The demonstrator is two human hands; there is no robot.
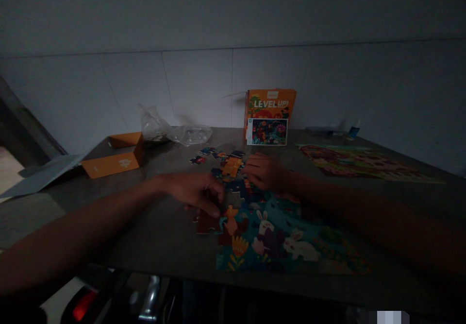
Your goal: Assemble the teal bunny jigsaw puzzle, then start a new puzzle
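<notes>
A partly joined jigsaw puzzle (pixel 269 239) with white rabbits, a fox and flowers on dark teal lies on the table in front of me. My left hand (pixel 200 193) is at its left edge, thumb and bent fingers closed at reddish-brown puzzle pieces (pixel 208 223); part of those pieces lies under the hand. Across the puzzle's upper part reaches my right hand (pixel 264 171), its fingers curled together beside orange puzzle pieces (pixel 231 166). Whatever its fingertips hold is hidden. More loose dark-blue pieces (pixel 198 160) lie beyond my left hand.
An orange open box (pixel 114 163) sits at left, near clear plastic bags (pixel 189 134). An orange "LEVEL UP!" box (pixel 271 103) stands against the wall, a picture card (pixel 269 132) leaning before it. At right lie another puzzle (pixel 360 163) and a small bottle (pixel 354 130). The light is dim.
</notes>
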